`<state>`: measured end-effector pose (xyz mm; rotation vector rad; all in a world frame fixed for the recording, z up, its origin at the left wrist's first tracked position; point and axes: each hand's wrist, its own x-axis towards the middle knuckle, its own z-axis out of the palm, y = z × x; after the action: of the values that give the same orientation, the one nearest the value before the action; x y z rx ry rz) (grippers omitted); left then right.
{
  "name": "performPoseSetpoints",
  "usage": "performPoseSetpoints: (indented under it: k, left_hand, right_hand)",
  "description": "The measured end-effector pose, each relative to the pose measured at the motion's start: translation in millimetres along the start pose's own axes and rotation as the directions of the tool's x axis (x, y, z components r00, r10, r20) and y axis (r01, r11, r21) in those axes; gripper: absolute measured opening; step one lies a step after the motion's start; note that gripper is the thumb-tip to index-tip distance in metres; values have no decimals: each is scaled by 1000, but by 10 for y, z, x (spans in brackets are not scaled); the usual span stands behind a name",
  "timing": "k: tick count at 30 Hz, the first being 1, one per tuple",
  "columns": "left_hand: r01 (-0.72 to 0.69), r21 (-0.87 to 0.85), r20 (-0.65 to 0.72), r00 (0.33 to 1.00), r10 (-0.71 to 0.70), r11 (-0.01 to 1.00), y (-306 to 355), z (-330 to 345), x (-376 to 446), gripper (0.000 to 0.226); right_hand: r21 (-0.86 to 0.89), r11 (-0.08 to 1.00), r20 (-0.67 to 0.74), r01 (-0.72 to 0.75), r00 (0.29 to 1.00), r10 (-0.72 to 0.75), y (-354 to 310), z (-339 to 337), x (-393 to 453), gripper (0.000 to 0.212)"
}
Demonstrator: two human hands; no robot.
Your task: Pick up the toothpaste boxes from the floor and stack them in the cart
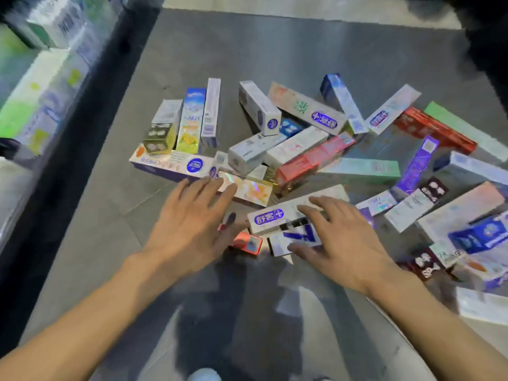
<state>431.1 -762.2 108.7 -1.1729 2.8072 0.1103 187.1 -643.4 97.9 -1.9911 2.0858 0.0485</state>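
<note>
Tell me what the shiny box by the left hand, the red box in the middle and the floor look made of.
Shiny box: likely cardboard with holographic foil; rainbow glints. Red box: glossy printed cardboard, sharp folded edges. Floor: dull grey, probably tile or concrete; faint seams.

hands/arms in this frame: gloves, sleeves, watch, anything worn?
Nothing worn in view. The left hand and right hand are bare, with no gloves, rings or watch visible. Both forearms are bare to the frame edge, so no sleeve shows. No markings visible.
</note>
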Motion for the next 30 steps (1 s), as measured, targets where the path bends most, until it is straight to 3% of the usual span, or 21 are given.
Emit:
performPoseSetpoints:
  k: [5,12,19,25,30]
  left_hand:
    - [-5,38,69,998,2,999,-17,582,8,72]
    - [15,26,113,993,-17,1000,-37,773,-133,75]
    - [-80,116,94,993,70,990,-141,965,-138,74]
    - [-85,192,171,984,53,978,-173,1050,-70,85]
    - [-134,209,153,983,103,969,-245,1188,-17,60]
  right_hand:
    - [-85,996,57,22,998,-17,270,289,-31,81]
    - [-151,989,116,13,993,5,413,436,-9,80]
    - [-276,961,164,23,986,23,450,759,208,67]
    - [-286,958,193,-9,979,67,366,841,175,54]
    - [-188,981,193,-57,977,94,427,878,-15,61]
